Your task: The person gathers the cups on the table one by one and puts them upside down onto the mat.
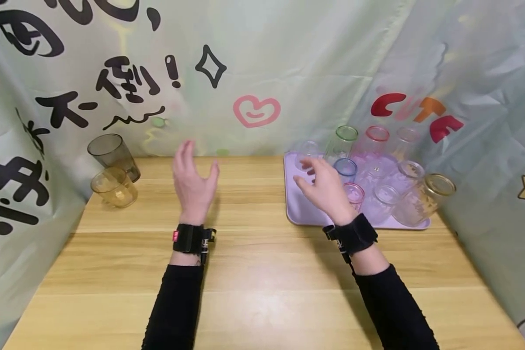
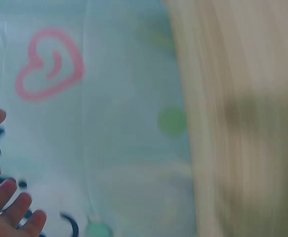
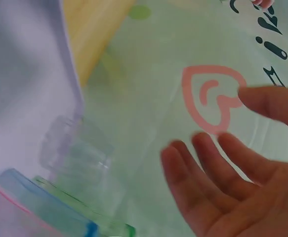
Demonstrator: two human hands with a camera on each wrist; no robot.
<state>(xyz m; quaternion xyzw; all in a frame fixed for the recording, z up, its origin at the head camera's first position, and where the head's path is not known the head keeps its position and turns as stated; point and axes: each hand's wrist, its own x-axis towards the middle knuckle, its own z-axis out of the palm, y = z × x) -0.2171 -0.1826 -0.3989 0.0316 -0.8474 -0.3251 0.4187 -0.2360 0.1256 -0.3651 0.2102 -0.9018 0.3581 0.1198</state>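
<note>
My left hand [image 1: 194, 187] hovers over the left middle of the table, fingers spread and thumb apart, holding nothing. Over the left part of a lilac tray [image 1: 296, 206] is my right hand [image 1: 329, 190], its fingers loosely bent with nothing in them. Close by it on the tray stand a blue-rimmed glass [image 1: 345, 168], a pink-rimmed glass [image 1: 354, 193] and a small clear glass [image 3: 77, 148], partly hidden by the hand in the head view. A green-rimmed glass [image 1: 343, 138] and a red-rimmed glass [image 1: 376, 141] stand at the tray's back.
A tall grey glass [image 1: 115, 154] and a shorter amber glass [image 1: 115, 189] stand at the table's far left. Several clear glasses and a gold-rimmed jar [image 1: 413, 204] crowd the tray's right side. A printed curtain [image 1: 262, 58] hangs along the wooden table's [image 1: 262, 272] back edge.
</note>
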